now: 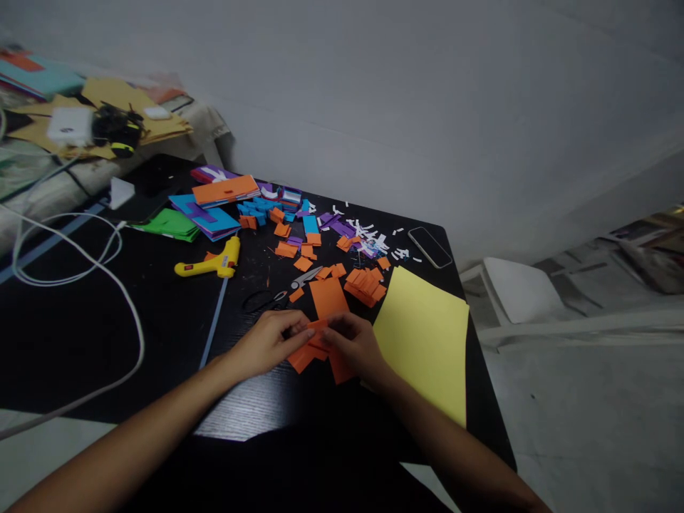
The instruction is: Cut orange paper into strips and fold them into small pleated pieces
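Both of my hands meet at the near middle of the black table, over orange paper. My left hand [275, 340] pinches the left edge of a small orange paper piece [319, 336] between thumb and fingers. On its right edge, my right hand [357, 345] grips the same piece, fingers curled. More orange paper lies under and around the hands, and an orange strip [329, 298] stretches away just beyond them. Black-handled scissors [281, 296] rest beyond my left hand, blades pointing toward the orange pieces. Close to my right hand lies a stack of yellow paper [425, 335].
A yellow glue gun [214, 263] lies left of centre. Folded paper pieces, an orange pile [366, 285] and white scraps [371, 239] cover the middle and back. A phone [430, 247] sits near the right edge. A white cable [122, 285] loops across the left side.
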Available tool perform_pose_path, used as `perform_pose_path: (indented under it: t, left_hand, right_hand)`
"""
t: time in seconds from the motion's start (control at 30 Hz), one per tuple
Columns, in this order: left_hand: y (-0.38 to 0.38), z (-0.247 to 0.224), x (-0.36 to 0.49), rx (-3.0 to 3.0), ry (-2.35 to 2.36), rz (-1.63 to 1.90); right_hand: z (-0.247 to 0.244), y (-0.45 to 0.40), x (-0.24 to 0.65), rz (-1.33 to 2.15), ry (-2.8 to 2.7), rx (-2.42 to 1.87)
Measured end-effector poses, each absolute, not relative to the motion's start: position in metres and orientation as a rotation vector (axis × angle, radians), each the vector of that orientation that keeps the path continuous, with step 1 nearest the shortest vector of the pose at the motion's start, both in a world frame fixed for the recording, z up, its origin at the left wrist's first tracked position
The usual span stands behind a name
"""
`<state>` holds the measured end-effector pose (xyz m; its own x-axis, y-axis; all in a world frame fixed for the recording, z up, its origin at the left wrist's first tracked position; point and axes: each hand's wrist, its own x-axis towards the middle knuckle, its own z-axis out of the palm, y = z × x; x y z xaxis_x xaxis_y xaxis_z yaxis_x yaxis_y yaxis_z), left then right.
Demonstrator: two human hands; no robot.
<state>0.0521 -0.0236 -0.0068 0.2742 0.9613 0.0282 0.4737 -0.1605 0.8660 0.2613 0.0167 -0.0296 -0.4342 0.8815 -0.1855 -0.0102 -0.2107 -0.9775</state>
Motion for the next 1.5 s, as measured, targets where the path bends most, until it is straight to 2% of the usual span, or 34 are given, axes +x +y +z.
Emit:
perform_pose_path:
  t: [0.33, 0.73, 1.5]
  left_hand:
    - [-0.024, -0.010, 0.054, 1.731, 1.340, 0.854]
    - [-0.025, 0.000, 0.058, 1.766, 1.282, 0.741]
    - [-0.027, -0.002, 0.059, 1.874, 1.286, 0.781]
  right_hand:
    - [-0.025, 0.016, 0.259, 1.822, -1.260, -1.043]
    - [-0.023, 0.016, 0.258, 1.736, -1.276, -1.041]
    - [-0.024, 0.013, 0.260, 1.641, -1.378, -1.090]
